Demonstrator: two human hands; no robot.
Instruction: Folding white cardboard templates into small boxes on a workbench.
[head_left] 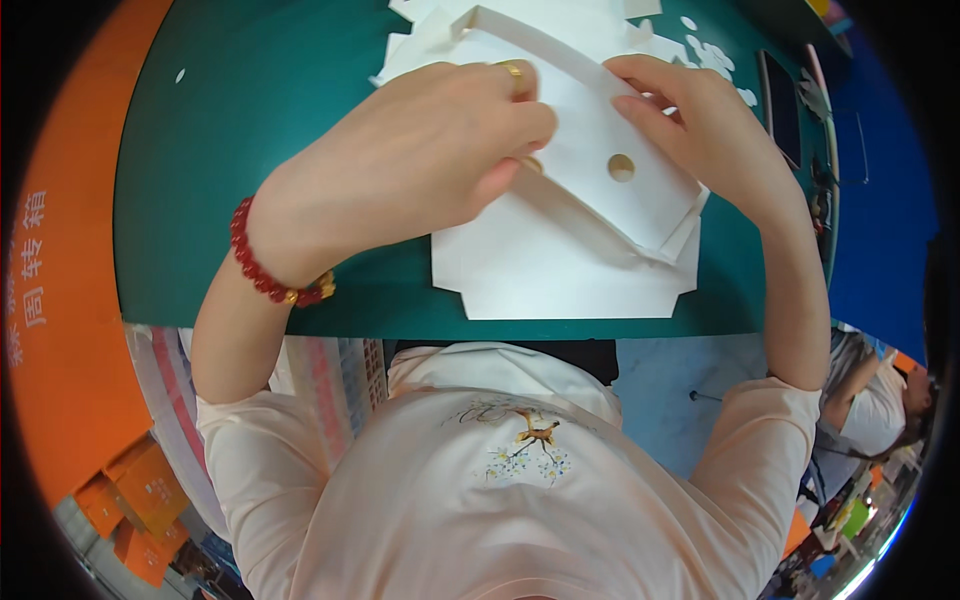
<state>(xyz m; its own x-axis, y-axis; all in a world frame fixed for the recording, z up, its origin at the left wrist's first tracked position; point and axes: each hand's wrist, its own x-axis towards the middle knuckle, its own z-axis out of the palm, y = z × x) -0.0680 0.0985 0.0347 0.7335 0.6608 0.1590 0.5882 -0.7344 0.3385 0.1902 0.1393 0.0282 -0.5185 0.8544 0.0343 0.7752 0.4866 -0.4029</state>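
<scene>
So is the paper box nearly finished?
Not yet. The white card is already cut out, with a round hole, and one flap stands folded up. Right now the left hand presses a fold while the right hand holds the raised flap. Most of the card lies flat on the green table, so its sides are not closed, and more cut card waits behind.

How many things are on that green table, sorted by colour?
White: 3, the folded cardboard sheet under both hands, the card stack behind it, and a cluster of small punched scraps.
Dark: 1, a flat slab at the table's right edge.
Total: 4, counting the scraps as one group.
</scene>
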